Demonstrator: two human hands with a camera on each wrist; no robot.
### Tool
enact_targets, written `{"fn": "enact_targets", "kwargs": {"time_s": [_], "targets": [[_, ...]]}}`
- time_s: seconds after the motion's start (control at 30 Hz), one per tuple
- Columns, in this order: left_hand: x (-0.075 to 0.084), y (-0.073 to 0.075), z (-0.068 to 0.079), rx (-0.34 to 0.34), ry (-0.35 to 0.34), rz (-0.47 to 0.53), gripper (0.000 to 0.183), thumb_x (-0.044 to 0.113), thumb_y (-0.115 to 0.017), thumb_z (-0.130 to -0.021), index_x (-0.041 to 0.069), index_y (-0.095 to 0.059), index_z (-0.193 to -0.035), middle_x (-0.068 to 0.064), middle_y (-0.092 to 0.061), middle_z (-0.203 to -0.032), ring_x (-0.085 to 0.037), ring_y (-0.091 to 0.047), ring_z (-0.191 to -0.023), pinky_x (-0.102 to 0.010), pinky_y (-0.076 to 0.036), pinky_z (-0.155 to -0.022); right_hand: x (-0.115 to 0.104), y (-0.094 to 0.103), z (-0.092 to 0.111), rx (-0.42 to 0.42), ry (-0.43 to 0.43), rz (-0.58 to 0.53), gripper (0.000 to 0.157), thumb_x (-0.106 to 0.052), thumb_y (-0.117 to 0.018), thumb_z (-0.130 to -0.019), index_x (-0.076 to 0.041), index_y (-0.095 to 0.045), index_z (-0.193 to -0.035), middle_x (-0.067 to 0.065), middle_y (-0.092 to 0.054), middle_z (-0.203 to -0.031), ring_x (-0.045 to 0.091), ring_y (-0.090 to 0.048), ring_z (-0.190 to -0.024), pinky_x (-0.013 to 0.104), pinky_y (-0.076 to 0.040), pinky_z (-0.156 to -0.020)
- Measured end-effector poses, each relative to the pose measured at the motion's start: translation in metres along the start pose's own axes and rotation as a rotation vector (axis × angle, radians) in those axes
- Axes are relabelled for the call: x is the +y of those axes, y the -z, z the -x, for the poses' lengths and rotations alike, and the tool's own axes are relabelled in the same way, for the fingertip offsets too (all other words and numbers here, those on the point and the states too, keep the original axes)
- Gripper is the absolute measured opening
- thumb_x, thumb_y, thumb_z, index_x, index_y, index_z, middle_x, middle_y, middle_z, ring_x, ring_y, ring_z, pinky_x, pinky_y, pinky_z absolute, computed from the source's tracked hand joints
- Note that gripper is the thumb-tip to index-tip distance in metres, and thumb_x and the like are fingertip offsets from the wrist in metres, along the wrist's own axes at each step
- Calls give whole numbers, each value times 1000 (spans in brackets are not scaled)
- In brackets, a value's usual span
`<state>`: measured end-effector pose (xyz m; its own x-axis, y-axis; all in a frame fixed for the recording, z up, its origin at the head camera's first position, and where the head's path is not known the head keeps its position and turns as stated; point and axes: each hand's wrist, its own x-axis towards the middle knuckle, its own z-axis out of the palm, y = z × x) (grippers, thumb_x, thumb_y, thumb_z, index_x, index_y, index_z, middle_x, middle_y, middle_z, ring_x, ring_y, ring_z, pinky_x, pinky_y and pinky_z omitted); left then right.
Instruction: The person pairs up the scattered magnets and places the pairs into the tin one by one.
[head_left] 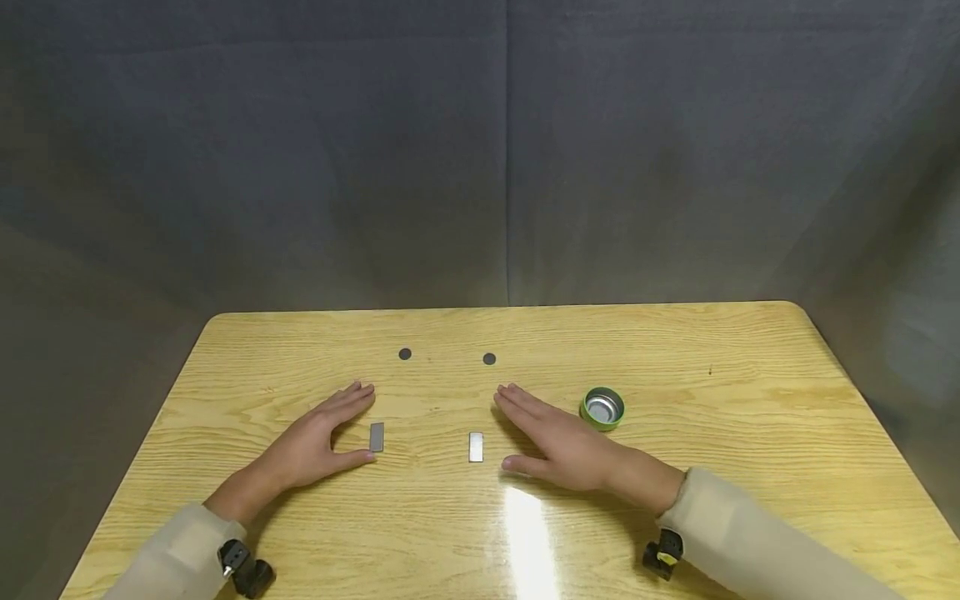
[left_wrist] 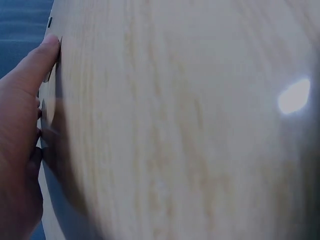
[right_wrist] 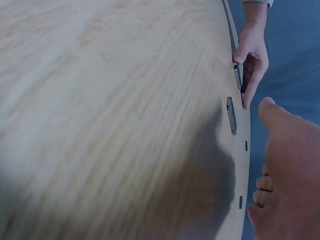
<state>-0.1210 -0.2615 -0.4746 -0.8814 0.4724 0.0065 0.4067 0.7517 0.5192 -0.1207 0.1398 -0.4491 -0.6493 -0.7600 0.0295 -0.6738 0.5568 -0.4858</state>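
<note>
My left hand hovers at the left with its fingers extended and the thumb spread. Its thumb tip lies by the lower end of a thin grey rectangular piece; whether they touch I cannot tell. To the right of that lies a second rectangular piece, shining white in the light. My right hand is beside it, fingers straight, thumb apart, holding nothing. Just beyond the right hand stands a small round cup, green outside and silvery metal inside. In the right wrist view the two rectangular pieces appear edge-on.
Two small dark discs lie farther back on the wooden table. Grey cloth hangs behind and at both sides of the table. A bright reflection glares on the wood near the front.
</note>
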Motion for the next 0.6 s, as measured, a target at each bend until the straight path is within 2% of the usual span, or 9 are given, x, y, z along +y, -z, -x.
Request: {"fn": "enact_targets", "kwargs": {"time_s": [0.13,0.37,0.6], "targets": [[-2,-2,2,13,-2,11,86,52,-78,-86,7,-47,-152,-7,-37,-162,-33,-27,-152,-58,-30,-117,3,-8,-4,15,10,-13,81,-48,-56,-104,1,-24,-160,19,-19,-167,33,-17,-154,49,-25,-122],[-3,-5,4,33,-7,46,77,47,-79,-87,8,-54,-148,-6,-39,-161,-33,-28,-151,-59,-30,-117,2,-23,-8,41,-11,-80,81,-42,-64,-100,0,-27,-159,18,-22,-166,30,-17,-155,47,-17,-124],[-5,-10,6,73,-23,67,69,39,-82,-86,8,-59,-143,-8,-43,-158,-35,-31,-150,-59,-29,-117,0,-31,-10,96,-35,-129,80,-39,-70,-97,1,-35,-156,17,-31,-163,29,-23,-153,45,-18,-124]]}}
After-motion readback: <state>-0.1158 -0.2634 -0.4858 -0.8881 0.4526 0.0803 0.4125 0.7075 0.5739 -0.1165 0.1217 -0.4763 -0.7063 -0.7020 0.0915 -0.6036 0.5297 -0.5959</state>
